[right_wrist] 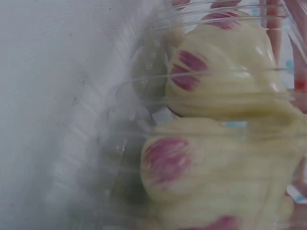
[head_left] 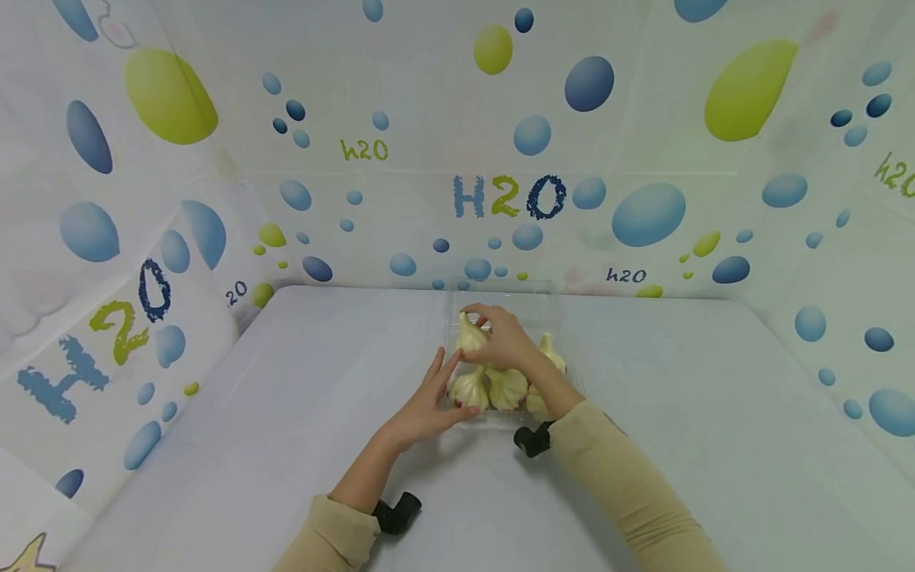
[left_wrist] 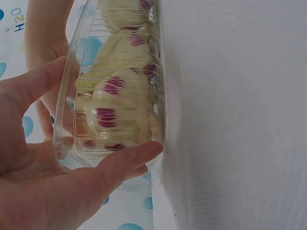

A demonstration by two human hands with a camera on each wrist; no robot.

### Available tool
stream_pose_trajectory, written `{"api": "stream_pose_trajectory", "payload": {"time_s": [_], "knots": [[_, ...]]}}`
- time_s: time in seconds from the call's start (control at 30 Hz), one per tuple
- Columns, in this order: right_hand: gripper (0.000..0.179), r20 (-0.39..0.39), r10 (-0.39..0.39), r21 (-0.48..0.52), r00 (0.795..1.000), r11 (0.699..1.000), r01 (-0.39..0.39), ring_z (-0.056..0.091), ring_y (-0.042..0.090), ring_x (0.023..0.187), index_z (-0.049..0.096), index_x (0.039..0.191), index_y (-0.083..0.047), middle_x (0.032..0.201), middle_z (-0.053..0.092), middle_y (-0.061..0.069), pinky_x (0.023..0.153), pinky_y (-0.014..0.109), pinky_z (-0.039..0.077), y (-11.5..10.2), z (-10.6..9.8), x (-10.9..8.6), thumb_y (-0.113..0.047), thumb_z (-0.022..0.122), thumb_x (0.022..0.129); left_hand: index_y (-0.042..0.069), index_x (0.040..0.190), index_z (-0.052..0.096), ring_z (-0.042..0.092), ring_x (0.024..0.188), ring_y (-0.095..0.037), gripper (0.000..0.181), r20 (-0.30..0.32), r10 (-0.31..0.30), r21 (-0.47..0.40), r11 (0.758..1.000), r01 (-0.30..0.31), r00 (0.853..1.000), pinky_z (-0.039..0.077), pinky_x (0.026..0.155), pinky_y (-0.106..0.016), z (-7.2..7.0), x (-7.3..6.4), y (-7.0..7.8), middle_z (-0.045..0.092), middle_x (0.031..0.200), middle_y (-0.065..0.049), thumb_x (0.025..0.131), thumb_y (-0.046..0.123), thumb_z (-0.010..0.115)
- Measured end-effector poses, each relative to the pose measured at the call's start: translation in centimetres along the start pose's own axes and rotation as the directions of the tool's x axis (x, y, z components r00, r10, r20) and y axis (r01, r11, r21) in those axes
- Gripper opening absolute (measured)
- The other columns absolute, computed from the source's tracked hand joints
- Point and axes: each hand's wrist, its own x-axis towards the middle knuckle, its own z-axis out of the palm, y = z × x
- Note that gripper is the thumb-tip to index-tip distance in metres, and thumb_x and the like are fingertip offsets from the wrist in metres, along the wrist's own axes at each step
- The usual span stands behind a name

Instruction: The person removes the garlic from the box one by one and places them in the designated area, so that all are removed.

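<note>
Head view: your right grip (head_left: 503, 342) pinches a creamy, pointed garlic bulb (head_left: 469, 334) at the far left of a clear plastic box (left_wrist: 66, 115), which your straight-fingered left grip (head_left: 425, 405) touches. Placing seems the step; next, settle the bulb before releasing.

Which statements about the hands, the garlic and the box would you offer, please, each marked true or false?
1. The right hand grips a garlic bulb. True.
2. The left hand touches the box. True.
3. The left hand is a closed fist. False: it is spread.
4. The box is opaque. False: it is clear.
5. The box stands on the table. True.
6. Only one garlic bulb is in view. False: several are.
</note>
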Motion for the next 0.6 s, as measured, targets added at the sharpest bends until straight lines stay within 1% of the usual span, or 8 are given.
{"api": "stream_pose_trajectory", "payload": {"time_s": [0.13,0.27,0.4,0.6], "knots": [[0.068,-0.012,0.011,0.039,1.000,0.999,-0.010,0.054,0.027,0.095,0.052,0.126,-0.017,0.107,0.057,0.010,0.074,0.037,0.048,0.3,-0.4,-0.3,-0.025,0.083,0.065,0.011,0.147,0.013,0.007,0.135,-0.040,0.082,-0.004,0.004,0.007,1.000,-0.004,1.000,0.017,0.101,-0.060,0.0,0.0,0.0,-0.009,0.150,-0.019,0.085,0.016,0.066],[0.070,-0.018,0.026,0.076,0.999,0.997,-0.025,0.056,0.027,0.089,0.052,0.126,-0.017,0.106,0.057,0.010,0.076,0.037,0.048,0.5,-0.8,-0.5,-0.027,0.083,0.065,0.011,0.148,0.014,0.007,0.135,-0.041,0.082,-0.006,0.002,0.006,1.000,-0.002,1.000,0.017,0.101,-0.061,0.0,0.0,0.0,-0.009,0.150,-0.019,0.085,0.016,0.066],[0.071,-0.019,0.051,0.096,0.999,0.994,-0.049,0.055,0.027,0.091,0.051,0.128,-0.017,0.109,0.057,0.010,0.079,0.039,0.047,0.7,-1.1,-0.7,-0.027,0.083,0.065,0.011,0.148,0.014,0.007,0.135,-0.041,0.082,-0.007,-0.002,0.005,1.000,0.002,1.000,0.017,0.101,-0.061,0.0,0.0,0.1,-0.009,0.150,-0.019,0.085,0.016,0.066],[0.070,-0.020,0.084,0.121,0.996,0.989,-0.081,0.053,0.025,0.092,0.050,0.128,-0.018,0.110,0.055,0.009,0.079,0.038,0.047,0.9,-1.7,-1.2,-0.030,0.082,0.066,0.010,0.147,0.014,0.007,0.135,-0.041,0.081,-0.011,-0.010,0.016,1.000,0.010,1.000,0.018,0.101,-0.060,0.1,-0.1,0.3,-0.008,0.150,-0.019,0.085,0.014,0.065]]}}
